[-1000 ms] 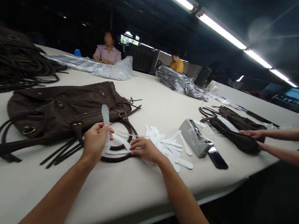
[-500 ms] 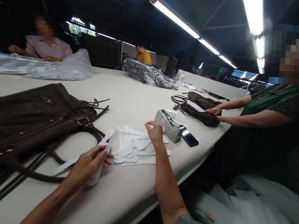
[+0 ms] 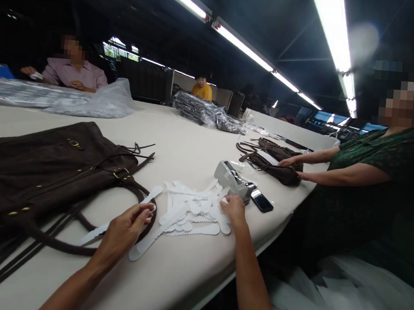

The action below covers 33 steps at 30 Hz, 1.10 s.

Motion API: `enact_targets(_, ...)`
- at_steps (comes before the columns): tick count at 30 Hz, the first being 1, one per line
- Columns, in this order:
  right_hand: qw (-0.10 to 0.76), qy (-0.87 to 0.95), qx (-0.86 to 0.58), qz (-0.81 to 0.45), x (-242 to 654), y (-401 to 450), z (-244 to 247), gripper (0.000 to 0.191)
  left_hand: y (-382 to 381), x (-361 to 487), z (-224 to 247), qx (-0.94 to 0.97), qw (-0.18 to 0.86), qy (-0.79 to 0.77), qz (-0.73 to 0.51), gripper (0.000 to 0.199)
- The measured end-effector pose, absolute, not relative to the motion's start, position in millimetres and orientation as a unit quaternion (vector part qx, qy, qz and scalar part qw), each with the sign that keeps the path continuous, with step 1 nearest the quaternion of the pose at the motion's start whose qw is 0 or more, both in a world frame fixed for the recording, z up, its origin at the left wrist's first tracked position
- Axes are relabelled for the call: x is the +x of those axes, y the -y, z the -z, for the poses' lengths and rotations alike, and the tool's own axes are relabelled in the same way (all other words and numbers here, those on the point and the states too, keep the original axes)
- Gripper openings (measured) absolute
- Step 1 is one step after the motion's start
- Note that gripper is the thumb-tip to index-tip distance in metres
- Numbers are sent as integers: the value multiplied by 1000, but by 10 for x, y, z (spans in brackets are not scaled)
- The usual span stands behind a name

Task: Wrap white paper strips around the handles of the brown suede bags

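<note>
A dark brown bag with brass studs lies at the left, its round handles toward me. My left hand is closed in a pinch over one handle; what the fingertips hold is too small to name. White scallop-edged strips lie in a loose pile right of it. My right hand is closed at the pile's right side, its fingertips at a white strip beside the grey tape dispenser. One long strip reaches from the pile toward the table's front edge.
A black phone lies by the dispenser. At the right, a person's hands touch brown bags. Plastic-wrapped goods and two more people are at the back. White sheets sit below the table edge.
The strip in my left hand has been let go onto the pile's near side. My right hand has moved right and down to the strips by the dispenser. The view has shifted slightly.
</note>
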State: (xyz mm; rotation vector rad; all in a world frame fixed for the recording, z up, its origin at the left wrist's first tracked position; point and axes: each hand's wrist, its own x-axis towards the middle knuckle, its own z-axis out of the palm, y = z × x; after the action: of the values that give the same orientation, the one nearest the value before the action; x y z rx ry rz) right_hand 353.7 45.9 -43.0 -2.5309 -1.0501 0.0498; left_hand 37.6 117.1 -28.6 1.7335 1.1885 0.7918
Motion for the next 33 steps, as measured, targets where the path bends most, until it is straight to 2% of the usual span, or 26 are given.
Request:
enact_targets(2, 191, 376, -907, -6, 3503, -419, 385, 19, -1168, 377, 285, 694, 433, -472, -330, 50)
enact_targets(9, 213, 366, -901, 98, 3457, -352, -86, 31, -1204, 353, 342, 689, 443, -443, -365, 48)
enact_targets(14, 294, 389, -847, 210, 3440, -357, -461, 25, -1171, 360, 264, 678, 454, -436, -379, 50)
enact_targets(17, 361, 431, -800, 211, 3301, -449, -480, 22, -1179, 373, 272, 669, 479, -423, -380, 54)
enact_targets(20, 459, 517, -716, 98, 2980, -630, -329, 20, -1206, 393, 312, 652, 521, -402, -377, 58)
enact_targets(23, 560, 554, -595, -156, 2523, -846, -98, 18, -1207, 402, 299, 623, 557, -377, -399, 64)
enact_targets(26, 574, 520, -503, -383, 2080, -1001, 94, 26, -1193, 374, 234, 592, 584, -336, -442, 63)
enact_targets(28, 553, 498, -490, -454, 1871, -1050, 171, 30, -1206, 339, 204, 561, 590, -341, -469, 57)
enact_targets(33, 558, 452, -497, -487, 1744, -1036, 271, 41, -1262, 285, 238, 506, 594, -391, -489, 49)
